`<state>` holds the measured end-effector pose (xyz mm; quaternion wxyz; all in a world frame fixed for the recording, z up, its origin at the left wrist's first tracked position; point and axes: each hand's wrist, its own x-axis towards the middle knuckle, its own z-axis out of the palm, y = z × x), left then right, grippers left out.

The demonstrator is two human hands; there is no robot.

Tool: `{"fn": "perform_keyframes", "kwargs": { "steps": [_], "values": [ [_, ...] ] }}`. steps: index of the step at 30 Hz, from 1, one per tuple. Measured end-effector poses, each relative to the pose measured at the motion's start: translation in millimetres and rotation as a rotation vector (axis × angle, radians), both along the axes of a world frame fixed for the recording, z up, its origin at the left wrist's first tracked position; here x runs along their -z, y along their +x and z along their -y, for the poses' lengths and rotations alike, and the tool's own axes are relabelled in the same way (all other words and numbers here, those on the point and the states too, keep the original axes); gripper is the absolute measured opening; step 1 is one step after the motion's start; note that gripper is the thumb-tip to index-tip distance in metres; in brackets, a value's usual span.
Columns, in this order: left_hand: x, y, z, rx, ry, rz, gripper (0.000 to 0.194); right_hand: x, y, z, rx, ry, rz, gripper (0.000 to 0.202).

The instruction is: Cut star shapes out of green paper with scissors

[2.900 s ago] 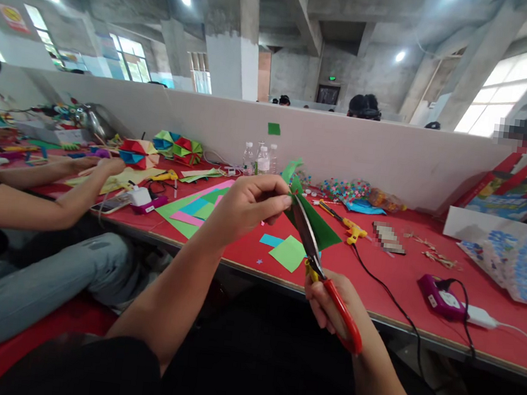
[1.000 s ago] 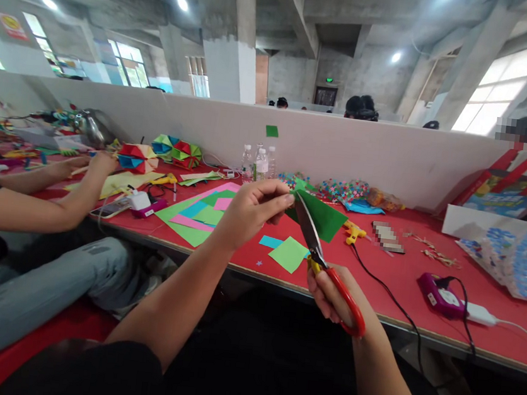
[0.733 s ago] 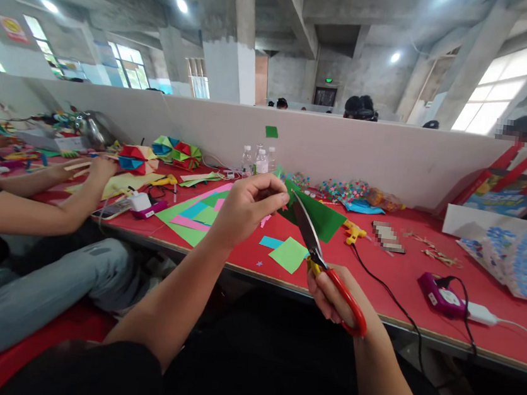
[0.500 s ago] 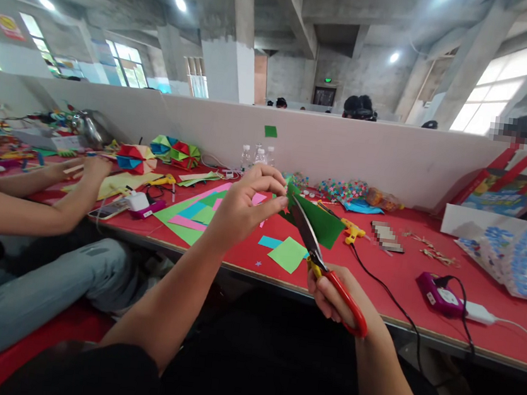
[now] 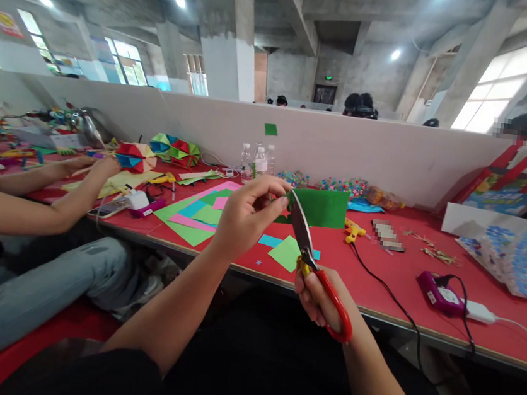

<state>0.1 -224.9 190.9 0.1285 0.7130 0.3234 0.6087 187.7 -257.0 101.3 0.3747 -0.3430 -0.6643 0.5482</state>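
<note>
My left hand (image 5: 249,215) pinches the left end of a dark green paper (image 5: 322,208), which is held up over the table. Red-handled scissors (image 5: 334,307) are gripped in my right hand (image 5: 323,296), with their blades pointing up and left. The blade tips are at the paper close to my left fingertips. Below the paper, a light green square (image 5: 284,252) lies on the table with a blue strip (image 5: 269,240) beside it. Left of my left hand is a pile of pink, blue and green sheets (image 5: 190,211).
On the red table (image 5: 391,288) are a yellow glue gun (image 5: 353,231) with a black cord, a purple power socket (image 5: 440,295), bottles (image 5: 261,160) and folded paper shapes (image 5: 176,149). A person's arms (image 5: 68,200) work at the left.
The green paper has swung from slanting down to nearly level. My right hand and the scissors have moved slightly left and down, and my left hand a little down.
</note>
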Motion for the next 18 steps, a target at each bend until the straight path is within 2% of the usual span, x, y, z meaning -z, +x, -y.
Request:
{"fn": "perform_keyframes", "kwargs": {
  "steps": [9, 18],
  "values": [
    [-2.4, 1.5, 1.2, 0.029, -0.086, 0.037, 0.007, -3.9, -4.7, 2.3, 0.035, -0.01, 0.013, 0.049],
    [-4.6, 1.3, 1.8, 0.037, -0.103, 0.044, 0.006, -8.6, -7.2, 3.5, 0.062, 0.018, 0.03, 0.049]
  ]
}}
